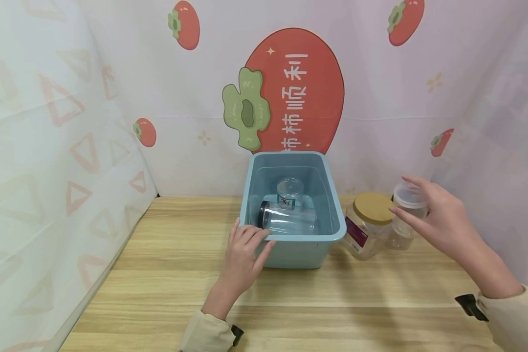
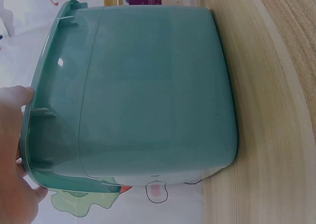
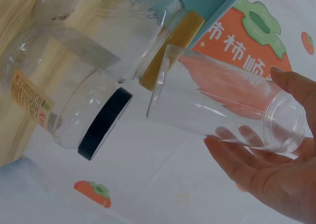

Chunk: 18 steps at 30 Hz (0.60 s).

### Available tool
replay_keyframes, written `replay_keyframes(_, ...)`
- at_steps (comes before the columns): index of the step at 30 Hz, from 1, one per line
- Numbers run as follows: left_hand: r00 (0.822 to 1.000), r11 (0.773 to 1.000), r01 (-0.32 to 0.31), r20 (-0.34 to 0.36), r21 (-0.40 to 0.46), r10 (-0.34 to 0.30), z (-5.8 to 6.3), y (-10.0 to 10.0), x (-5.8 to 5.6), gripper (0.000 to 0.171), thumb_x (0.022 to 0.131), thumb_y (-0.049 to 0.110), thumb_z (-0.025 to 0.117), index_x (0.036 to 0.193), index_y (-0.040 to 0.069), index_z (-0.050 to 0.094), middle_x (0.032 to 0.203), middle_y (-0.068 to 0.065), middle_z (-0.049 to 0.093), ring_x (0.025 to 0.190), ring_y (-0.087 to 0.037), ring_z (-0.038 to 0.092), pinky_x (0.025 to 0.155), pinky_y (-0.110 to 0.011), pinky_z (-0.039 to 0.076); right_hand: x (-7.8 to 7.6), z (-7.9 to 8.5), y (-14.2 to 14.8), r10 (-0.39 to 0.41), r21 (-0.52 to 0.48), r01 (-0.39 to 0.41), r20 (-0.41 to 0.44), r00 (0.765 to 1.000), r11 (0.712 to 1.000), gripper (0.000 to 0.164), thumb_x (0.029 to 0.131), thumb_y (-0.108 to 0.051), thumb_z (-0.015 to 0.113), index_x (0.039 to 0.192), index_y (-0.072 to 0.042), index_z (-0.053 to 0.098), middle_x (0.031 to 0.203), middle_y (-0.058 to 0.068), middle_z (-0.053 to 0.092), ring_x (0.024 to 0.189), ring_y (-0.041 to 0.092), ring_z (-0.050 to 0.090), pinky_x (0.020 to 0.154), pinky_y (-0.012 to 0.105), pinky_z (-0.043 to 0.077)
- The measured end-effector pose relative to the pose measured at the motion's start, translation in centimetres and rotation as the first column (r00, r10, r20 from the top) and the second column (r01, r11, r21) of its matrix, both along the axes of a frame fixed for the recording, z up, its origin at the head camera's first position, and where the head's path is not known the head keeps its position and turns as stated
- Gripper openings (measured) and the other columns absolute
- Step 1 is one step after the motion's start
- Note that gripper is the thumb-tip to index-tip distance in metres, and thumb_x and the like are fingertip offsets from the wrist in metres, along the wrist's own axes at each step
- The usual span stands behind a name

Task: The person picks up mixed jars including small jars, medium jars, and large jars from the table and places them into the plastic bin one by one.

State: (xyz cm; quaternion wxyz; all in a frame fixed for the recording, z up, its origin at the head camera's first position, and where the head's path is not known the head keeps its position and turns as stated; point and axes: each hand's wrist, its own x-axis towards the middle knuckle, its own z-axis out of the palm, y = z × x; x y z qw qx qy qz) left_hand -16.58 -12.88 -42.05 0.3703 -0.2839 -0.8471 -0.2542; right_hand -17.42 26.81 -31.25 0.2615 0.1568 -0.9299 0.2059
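My left hand (image 1: pixel 245 254) holds the near-left rim of a light blue plastic bin (image 1: pixel 290 253), thumb and fingers over the edge. Inside the bin, a clear jar with a dark lid (image 1: pixel 290 218) lies on its side, beside a clear labelled jar (image 1: pixel 289 188). At the right, my right hand (image 1: pixel 444 217) holds a clear cylindrical jar (image 3: pixel 222 103) between thumb and fingers, near its narrower end. The right wrist view shows this jar raised off the table, above a clear jar with a black lid (image 3: pixel 74 100).
A squarish clear jar with a mustard-yellow lid (image 1: pixel 373 209) and a dark red label stands just right of the bin. Wooden tabletop (image 1: pixel 180 264) extends left and in front. Behind hangs a white cloth (image 1: pixel 369 122) printed with persimmons; cloth also borders both sides.
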Motion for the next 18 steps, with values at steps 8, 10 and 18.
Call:
replay_keyframes(8,1.000,1.000,-0.002,0.004,0.001,0.002,-0.1,0.0,0.0,0.022,0.104,0.025,0.069,0.108,0.005,0.077,0.101,-0.005,0.072,0.104,-0.027,0.062,0.113,-0.069,0.040,-0.2,0.6,-0.3,0.026,0.005,-0.026,-0.032,0.999,1.000,0.075,0.079,-0.005,0.090,0.145,0.001,0.055,0.124,0.032,0.066,0.097,0.043,0.063,0.072,0.047,0.048)
replay_keyframes(10,1.000,1.000,-0.001,0.006,0.003,0.001,-0.1,0.0,0.0,0.022,0.104,0.024,0.069,0.108,0.005,0.077,0.101,-0.006,0.072,0.104,-0.027,0.062,0.113,-0.069,0.040,-0.3,0.7,-0.3,0.033,0.012,-0.033,-0.049,0.998,0.999,0.076,0.078,-0.004,0.091,0.145,0.001,0.055,0.123,0.032,0.066,0.096,0.043,0.063,0.072,0.048,0.049)
replay_keyframes(18,1.000,1.000,0.000,0.014,0.002,0.000,0.1,0.0,0.1,0.021,0.102,0.024,0.071,0.108,0.006,0.077,0.101,-0.005,0.072,0.105,-0.028,0.062,0.115,-0.069,0.039,-0.6,1.6,-0.5,0.065,0.020,-0.064,-0.048,0.997,0.998,0.079,0.075,0.002,0.090,0.144,0.003,0.054,0.128,0.035,0.063,0.113,0.054,0.061,0.083,0.070,0.051)
